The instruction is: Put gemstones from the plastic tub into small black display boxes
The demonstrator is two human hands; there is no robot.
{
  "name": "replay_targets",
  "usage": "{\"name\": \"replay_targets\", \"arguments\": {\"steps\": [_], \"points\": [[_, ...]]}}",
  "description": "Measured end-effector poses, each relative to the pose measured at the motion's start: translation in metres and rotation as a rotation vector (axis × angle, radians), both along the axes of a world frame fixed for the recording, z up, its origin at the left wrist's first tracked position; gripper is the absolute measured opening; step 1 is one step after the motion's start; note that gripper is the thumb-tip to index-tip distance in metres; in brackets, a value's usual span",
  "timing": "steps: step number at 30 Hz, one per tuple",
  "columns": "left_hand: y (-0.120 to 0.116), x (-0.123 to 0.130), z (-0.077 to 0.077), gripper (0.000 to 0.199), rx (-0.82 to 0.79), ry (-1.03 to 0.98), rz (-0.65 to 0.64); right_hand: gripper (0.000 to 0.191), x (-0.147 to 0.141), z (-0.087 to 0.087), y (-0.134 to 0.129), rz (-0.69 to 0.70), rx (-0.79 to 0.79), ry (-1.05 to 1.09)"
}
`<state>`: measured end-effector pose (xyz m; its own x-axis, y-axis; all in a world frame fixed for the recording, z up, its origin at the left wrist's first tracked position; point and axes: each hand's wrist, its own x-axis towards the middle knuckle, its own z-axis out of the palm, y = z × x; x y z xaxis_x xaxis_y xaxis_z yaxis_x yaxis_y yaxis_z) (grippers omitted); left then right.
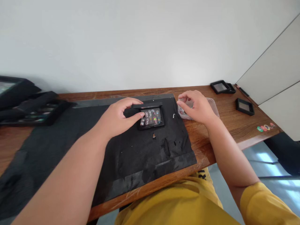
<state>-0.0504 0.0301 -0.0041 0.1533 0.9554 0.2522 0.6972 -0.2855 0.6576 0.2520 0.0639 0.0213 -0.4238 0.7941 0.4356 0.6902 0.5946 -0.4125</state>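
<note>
A small black display box [152, 117] with several colourful press-on nails under a clear face lies on a black mat [131, 150]. My left hand [119, 117] rests at its left edge, with the thumb touching the box and the fingers curved over its top corner. My right hand [197, 106] hovers over a clear plastic container [212, 104] to the right, fingertips pinched together above its near-left corner; I cannot tell whether they hold anything. Two tiny loose pieces [154, 136] lie on the mat, one below the box and one to its right.
The wooden desk [234, 125] stands against a white wall. Empty black frames [245, 106] and a stacked pair [221, 87] sit at the far right. Black trays [35, 109] lie at the left. Coloured stickers [264, 127] mark the right edge.
</note>
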Motion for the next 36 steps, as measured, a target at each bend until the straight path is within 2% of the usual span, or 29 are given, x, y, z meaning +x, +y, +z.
{"name": "replay_targets", "arguments": {"steps": [5,10,13,17,22,28,34,36], "points": [[-0.005,0.003,0.004,0.042,-0.049,-0.067,-0.103,0.017,-0.017,-0.003,-0.007,0.115,0.056,0.003],[-0.005,0.007,0.001,0.042,-0.044,-0.063,-0.112,0.025,-0.039,-0.011,-0.017,0.248,0.066,-0.055],[-0.004,0.007,-0.002,0.04,-0.049,-0.017,-0.146,0.031,-0.045,-0.015,-0.019,0.252,0.046,-0.133],[-0.005,0.008,-0.004,0.039,-0.046,0.013,-0.155,0.022,-0.047,-0.016,-0.019,0.243,0.013,-0.215],[-0.003,0.004,-0.012,0.062,-0.01,0.032,-0.109,0.013,-0.048,-0.014,-0.022,0.245,-0.006,-0.246],[0.0,0.004,-0.02,0.088,-0.14,0.101,-0.083,0.011,-0.049,-0.014,-0.023,0.256,-0.006,-0.267],[-0.001,0.006,-0.019,0.097,-0.207,0.137,-0.063,0.011,-0.048,-0.014,-0.023,0.251,-0.003,-0.283],[-0.001,0.006,-0.019,0.099,-0.215,0.146,-0.052,0.016,-0.047,-0.014,-0.023,0.246,-0.009,-0.28]]}}
